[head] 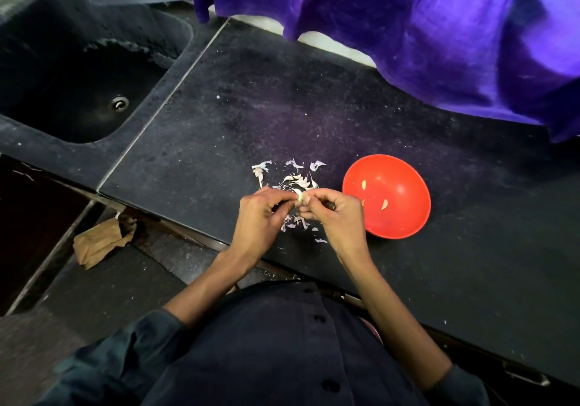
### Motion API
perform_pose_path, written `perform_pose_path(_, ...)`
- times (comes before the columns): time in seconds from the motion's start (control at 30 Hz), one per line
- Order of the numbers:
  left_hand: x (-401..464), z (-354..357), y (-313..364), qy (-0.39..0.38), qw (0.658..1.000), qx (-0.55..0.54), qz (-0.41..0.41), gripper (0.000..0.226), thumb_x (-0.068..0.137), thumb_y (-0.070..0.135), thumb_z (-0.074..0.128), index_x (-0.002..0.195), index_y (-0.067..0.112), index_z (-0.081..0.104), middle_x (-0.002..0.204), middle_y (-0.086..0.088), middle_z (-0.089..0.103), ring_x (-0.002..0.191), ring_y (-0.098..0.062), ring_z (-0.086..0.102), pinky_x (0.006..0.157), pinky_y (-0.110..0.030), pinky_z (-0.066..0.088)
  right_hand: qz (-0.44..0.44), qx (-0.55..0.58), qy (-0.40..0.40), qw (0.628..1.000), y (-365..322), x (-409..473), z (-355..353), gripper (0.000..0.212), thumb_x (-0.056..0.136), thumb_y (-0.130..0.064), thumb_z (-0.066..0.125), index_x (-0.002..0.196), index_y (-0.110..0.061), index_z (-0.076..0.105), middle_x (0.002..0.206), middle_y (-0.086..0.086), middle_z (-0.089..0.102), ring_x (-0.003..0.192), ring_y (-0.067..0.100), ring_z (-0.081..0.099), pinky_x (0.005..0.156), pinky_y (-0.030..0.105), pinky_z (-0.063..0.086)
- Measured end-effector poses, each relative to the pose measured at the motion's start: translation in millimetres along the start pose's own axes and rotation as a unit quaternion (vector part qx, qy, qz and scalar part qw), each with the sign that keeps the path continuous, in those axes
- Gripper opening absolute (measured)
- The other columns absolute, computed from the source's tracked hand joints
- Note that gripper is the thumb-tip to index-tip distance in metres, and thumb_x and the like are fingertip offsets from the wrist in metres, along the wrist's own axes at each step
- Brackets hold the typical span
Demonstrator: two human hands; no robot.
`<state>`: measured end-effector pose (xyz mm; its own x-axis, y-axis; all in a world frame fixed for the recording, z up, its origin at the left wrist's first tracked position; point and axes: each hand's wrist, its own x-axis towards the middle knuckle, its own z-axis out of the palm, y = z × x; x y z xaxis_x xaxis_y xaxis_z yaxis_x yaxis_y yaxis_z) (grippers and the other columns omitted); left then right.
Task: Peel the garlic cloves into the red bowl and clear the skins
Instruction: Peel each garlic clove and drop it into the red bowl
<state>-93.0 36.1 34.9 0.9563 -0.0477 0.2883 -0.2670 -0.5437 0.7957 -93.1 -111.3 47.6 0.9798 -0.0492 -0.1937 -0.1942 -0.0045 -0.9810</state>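
A small pale garlic clove [300,198] is pinched between my left hand [262,217] and my right hand [337,217], just above the dark counter. Both hands have their fingers curled round it, fingertips meeting. Loose white garlic skins [295,179] lie scattered on the counter beyond and under my hands. The red bowl [405,217] stands right of my right hand, close to it, and holds a few peeled cloves [383,205].
The black stone counter [219,123] runs from a sunken dark sink [94,76] at the left to the right edge. A purple cloth [408,13] hangs over the back. A crumpled brown paper bag [100,242] lies on the floor below left.
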Motion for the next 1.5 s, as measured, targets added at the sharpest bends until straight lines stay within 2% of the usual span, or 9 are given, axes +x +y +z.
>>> perform_pose_path(0.17,2.6,-3.2,6.8,-0.05,0.975,-0.172,-0.131,0.018,0.078,0.009,0.076,0.087,0.025,0.073,0.08,0.013,0.073,0.073,-0.003,0.069,0.069,-0.015,0.054,0.005,-0.007,0.008,1.0,1.0,2.2,-0.6,0.01,0.09,-0.002,0.063,0.09,-0.007,0.073,0.078,0.007,0.073,0.07,0.017,0.071,0.07,0.032,0.06)
perform_pose_path(0.23,2.6,-3.4,8.6,-0.048,0.969,-0.195,-0.142,0.017,0.076,0.011,0.078,0.084,0.025,0.071,0.078,0.008,0.073,0.071,-0.009,0.069,0.066,-0.017,0.055,0.009,-0.011,0.0,1.0,1.2,2.3,-0.3,0.01,0.09,-0.002,0.063,0.091,-0.004,0.073,0.077,0.006,0.072,0.071,0.017,0.071,0.07,0.031,0.06)
perform_pose_path(0.43,3.1,-1.2,8.4,-0.029,0.955,-0.241,-0.171,0.016,0.079,0.004,0.075,0.079,0.019,0.073,0.071,0.01,0.072,0.062,-0.005,0.066,0.06,-0.016,0.053,-0.009,-0.03,-0.016,0.999,0.6,1.5,0.4,0.014,0.091,-0.003,0.061,0.089,-0.009,0.073,0.084,0.006,0.073,0.075,0.014,0.069,0.062,0.025,0.057)
perform_pose_path(0.57,-0.7,4.3,2.7,-0.044,0.951,-0.239,-0.189,0.002,0.085,0.013,0.072,0.087,0.014,0.073,0.081,0.003,0.072,0.066,-0.016,0.069,0.066,-0.036,0.06,-0.003,-0.026,-0.007,1.0,-0.2,1.0,0.3,0.015,0.091,-0.002,0.061,0.088,-0.01,0.074,0.083,0.005,0.073,0.072,0.013,0.068,0.061,0.025,0.056)
perform_pose_path(0.7,-1.8,10.0,-0.5,-0.06,0.952,-0.225,-0.2,0.009,0.092,0.017,0.065,0.094,0.009,0.07,0.088,-0.001,0.071,0.071,-0.022,0.071,0.073,-0.049,0.059,-0.001,-0.01,-0.002,1.0,-2.6,0.8,1.7,0.019,0.091,0.0,0.061,0.085,-0.014,0.073,0.077,-0.003,0.071,0.068,0.007,0.067,0.059,0.022,0.055)
perform_pose_path(0.93,0.7,10.6,2.8,-0.069,0.915,-0.321,-0.233,0.014,0.095,0.003,0.056,0.101,-0.006,0.065,0.084,-0.004,0.069,0.073,-0.015,0.066,0.063,-0.029,0.058,0.002,-0.005,0.005,1.0,-5.0,0.7,3.3,0.015,0.09,-0.001,0.061,0.088,-0.011,0.073,0.073,-0.002,0.071,0.067,0.008,0.068,0.058,0.021,0.055)
perform_pose_path(1.13,0.8,10.6,3.8,-0.085,0.879,-0.382,-0.272,0.019,0.099,0.004,0.048,0.106,-0.009,0.061,0.089,-0.012,0.064,0.077,-0.025,0.057,0.063,-0.032,0.059,0.006,-0.01,0.009,1.0,-4.7,1.9,4.9,0.022,0.09,-0.002,0.062,0.082,-0.02,0.072,0.069,-0.006,0.07,0.065,0.007,0.066,0.058,0.02,0.053)
perform_pose_path(1.37,0.4,8.7,4.0,-0.108,0.873,-0.393,-0.269,0.024,0.101,0.01,0.047,0.11,-0.007,0.061,0.1,-0.016,0.064,0.082,-0.027,0.057,0.065,-0.033,0.058,0.002,-0.018,0.021,1.0,-2.7,1.1,3.3,0.024,0.09,-0.003,0.063,0.082,-0.024,0.072,0.072,-0.007,0.071,0.069,0.008,0.066,0.06,0.024,0.055)
perform_pose_path(1.5,0.5,7.3,8.1,-0.102,0.864,-0.409,-0.275,0.022,0.095,0.011,0.057,0.107,-0.007,0.062,0.094,-0.012,0.065,0.08,-0.025,0.06,0.064,-0.031,0.058,0.0,-0.023,0.021,1.0,-2.1,0.6,3.0,0.02,0.09,-0.004,0.063,0.085,-0.021,0.073,0.08,-0.001,0.073,0.072,0.014,0.068,0.062,0.026,0.056)
